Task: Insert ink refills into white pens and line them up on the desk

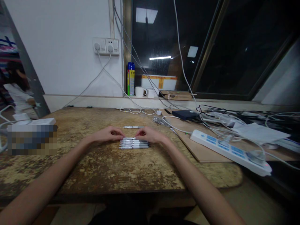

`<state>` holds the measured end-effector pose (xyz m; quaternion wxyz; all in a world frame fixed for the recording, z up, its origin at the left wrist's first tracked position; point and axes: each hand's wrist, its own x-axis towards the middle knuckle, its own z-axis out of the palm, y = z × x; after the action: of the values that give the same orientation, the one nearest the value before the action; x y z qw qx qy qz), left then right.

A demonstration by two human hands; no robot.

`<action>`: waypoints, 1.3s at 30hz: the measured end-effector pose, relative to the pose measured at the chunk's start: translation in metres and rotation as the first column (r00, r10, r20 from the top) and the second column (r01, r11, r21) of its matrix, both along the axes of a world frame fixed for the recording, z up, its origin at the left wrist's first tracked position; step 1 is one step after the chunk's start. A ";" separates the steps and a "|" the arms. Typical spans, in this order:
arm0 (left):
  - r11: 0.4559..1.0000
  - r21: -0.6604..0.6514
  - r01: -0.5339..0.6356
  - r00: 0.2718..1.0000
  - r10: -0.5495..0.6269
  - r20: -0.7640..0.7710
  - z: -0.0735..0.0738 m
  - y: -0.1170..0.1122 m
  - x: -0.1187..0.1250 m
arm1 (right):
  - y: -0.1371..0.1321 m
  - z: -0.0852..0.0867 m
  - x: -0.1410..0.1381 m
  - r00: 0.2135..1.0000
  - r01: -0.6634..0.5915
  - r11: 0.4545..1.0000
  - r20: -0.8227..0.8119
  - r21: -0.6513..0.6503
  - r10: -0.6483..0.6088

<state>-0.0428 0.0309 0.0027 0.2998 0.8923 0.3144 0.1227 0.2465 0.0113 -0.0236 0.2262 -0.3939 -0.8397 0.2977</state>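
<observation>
Several white-and-grey pens (133, 146) lie side by side in a row on the worn wooden table. At the far side of that row, my left hand (109, 133) pinches the left end of a pen (129, 138) between thumb and fingers. My right hand (148, 135) has its fingers closed at the same pen's other end, covering its grey part. Whether this pen touches the table or its neighbours, I cannot tell. A single pen (131, 127) lies apart, a little beyond the row, its right end partly behind my right hand.
To the right, a white power strip (229, 151) and tangled cables lie over a brown board (199, 153). A black box (185, 114) sits behind it. On the sill stand a spray can (131, 79) and a white mug (140, 91). At far left is a person (20, 90).
</observation>
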 end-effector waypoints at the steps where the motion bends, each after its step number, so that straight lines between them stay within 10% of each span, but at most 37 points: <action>1: 1.000 -0.009 -0.008 1.000 0.008 -0.001 0.000 0.000 0.000 | -0.001 0.000 0.000 1.000 -0.001 1.000 -0.003 0.003 0.001; 10: 0.997 -0.008 -0.074 0.997 0.074 -0.010 0.007 -0.007 0.006 | 0.002 0.002 0.015 0.984 0.170 0.980 -0.062 0.102 -0.165; 19: 0.962 0.171 -0.214 0.977 0.207 0.061 -0.004 -0.008 0.010 | 0.007 -0.009 0.020 0.891 0.449 0.836 -0.093 0.316 -0.444; 39: 0.848 0.470 -0.246 0.969 0.229 0.095 -0.013 -0.002 0.019 | 0.027 -0.014 0.007 0.884 0.402 0.813 0.055 0.422 -0.465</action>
<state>-0.0239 0.0285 -0.0099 0.0584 0.8905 0.3769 0.2482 0.2538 0.0383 -0.0372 0.2973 -0.5427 -0.7850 0.0294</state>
